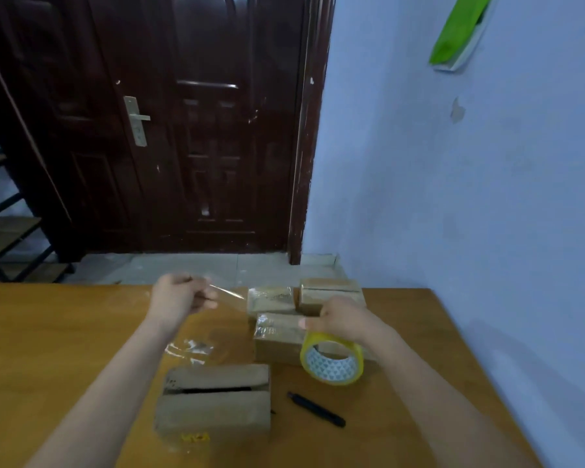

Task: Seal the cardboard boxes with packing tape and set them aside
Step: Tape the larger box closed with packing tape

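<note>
the tape roll (pixel 331 361) i hold is yellow, its core white with a grey diamond pattern. the boxes (pixel 213 400) are plain brown; the counter (pixel 65 332) orange-brown. at four o'clock lies a black pen (pixel 316 409). dark red-brown door (pixel 183 130), pale blue wall (pixel 470 197).

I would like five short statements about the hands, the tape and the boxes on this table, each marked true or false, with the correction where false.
1. The right hand holds the yellow tape roll. True.
2. The left hand lies flat on the table. False: it is raised and pinches the free end of the clear tape strip.
3. The nearest cardboard box is already taped shut. False: a dark gap shows between its flaps and no tape is seen across it.
4. A black pen-like tool lies on the table right of that box. True.
5. Three glossy taped boxes sit behind the roll. True.
</note>
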`<state>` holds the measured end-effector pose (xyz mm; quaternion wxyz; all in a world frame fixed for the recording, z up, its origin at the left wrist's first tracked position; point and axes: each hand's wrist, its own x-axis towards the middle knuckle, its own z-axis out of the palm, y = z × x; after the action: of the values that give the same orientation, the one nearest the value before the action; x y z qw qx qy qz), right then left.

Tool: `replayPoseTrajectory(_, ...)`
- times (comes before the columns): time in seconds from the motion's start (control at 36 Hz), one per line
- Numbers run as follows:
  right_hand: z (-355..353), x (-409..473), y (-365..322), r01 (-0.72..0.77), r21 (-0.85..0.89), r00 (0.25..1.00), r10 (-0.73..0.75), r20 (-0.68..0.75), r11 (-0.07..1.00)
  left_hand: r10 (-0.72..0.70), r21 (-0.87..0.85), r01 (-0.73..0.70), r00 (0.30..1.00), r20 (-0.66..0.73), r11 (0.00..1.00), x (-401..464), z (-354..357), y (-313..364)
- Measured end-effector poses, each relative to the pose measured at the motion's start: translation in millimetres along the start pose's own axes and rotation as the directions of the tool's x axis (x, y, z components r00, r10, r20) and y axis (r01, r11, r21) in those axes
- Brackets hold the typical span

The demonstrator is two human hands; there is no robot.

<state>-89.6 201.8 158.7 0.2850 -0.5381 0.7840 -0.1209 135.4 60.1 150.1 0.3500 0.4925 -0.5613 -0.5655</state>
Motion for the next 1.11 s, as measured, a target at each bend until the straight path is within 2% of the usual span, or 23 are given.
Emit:
replayPoseTrajectory(0.06,13,-1,2,-0.012,0.005,1.0,0.012,-0.015,1.0,0.017,0.034,-0.017,1.0,-0.01,0.999,-4,-6,-8)
replayPoseTrajectory(0.14,22,-5,1,0.129,0.214,0.991,-0.12,-0.055,0.968,-0.047,-0.079,0.043,0.998,-0.049,0.996,-9,-19,-24)
replayPoseTrajectory(0.22,26,-7,2,0.213,0.338,0.977,-0.206,-0.056,0.917,-0.098,-0.196,0.085,0.994,-0.054,0.977,-12,-45,-33)
replayPoseTrajectory(0.33,38,-5,9,0.208,0.477,0.976,-0.214,-0.042,0.854,-0.127,-0.159,0.121,0.992,-0.027,0.98,-18,-73,-48)
replayPoseTrajectory(0.39,47,-2,10,0.189,0.413,0.982,-0.181,-0.059,0.891,-0.123,-0.11,0.119,0.992,-0.029,0.987,-23,-79,-58)
replayPoseTrajectory(0.42,51,0,8,0.173,0.313,0.985,-0.164,-0.055,0.934,-0.121,-0.091,0.116,0.992,-0.048,0.989,-25,-80,-64)
replayPoseTrajectory(0.47,61,3,1,0.132,0.008,0.991,-0.132,-0.012,0.991,-0.134,-0.08,0.125,0.985,-0.107,0.989,-28,-82,-76)
replayPoseTrajectory(0.53,69,2,-4,0.09,-0.263,0.996,-0.087,0.025,0.961,-0.169,-0.105,0.155,0.975,-0.143,0.982,-29,-83,-89)
replayPoseTrajectory(0.56,71,1,-4,0.072,-0.321,0.997,-0.065,0.033,0.944,-0.183,-0.115,0.168,0.973,-0.142,0.979,-30,-82,-95)
replayPoseTrajectory(0.61,73,1,0,0.063,-0.343,0.998,-0.056,0.03,0.937,-0.209,-0.154,0.191,0.971,-0.112,0.969,-30,-80,-105)
replayPoseTrajectory(0.67,74,2,3,0.074,-0.327,0.997,-0.069,0.025,0.942,-0.261,-0.29,0.236,0.964,-0.049,0.927,-29,-78,-115)
replayPoseTrajectory(0.72,76,5,8,0.071,-0.33,0.997,-0.067,0.025,0.941,-0.322,-0.447,0.312,0.945,0.056,0.838,-27,-76,-128)
replayPoseTrajectory(0.81,83,11,14,0.049,-0.369,0.998,-0.034,0.046,0.928,-0.404,-0.627,0.427,0.895,0.189,0.652,-23,-73,-158)
replayPoseTrajectory(0.92,93,18,14,0.031,-0.376,0.998,-0.005,0.069,0.926,-0.443,-0.666,0.488,0.86,0.254,0.565,-25,-74,-191)
replayPoseTrajectory(0.97,99,23,14,0.038,-0.376,0.997,-0.008,0.079,0.926,-0.393,-0.696,0.485,0.868,0.305,0.53,-21,-77,-200)
replayPoseTrajectory(1.11,113,40,13,0.003,-0.345,0.992,0.042,0.121,0.939,-0.317,-0.701,0.479,0.877,0.361,0.528,-14,-82,-207)
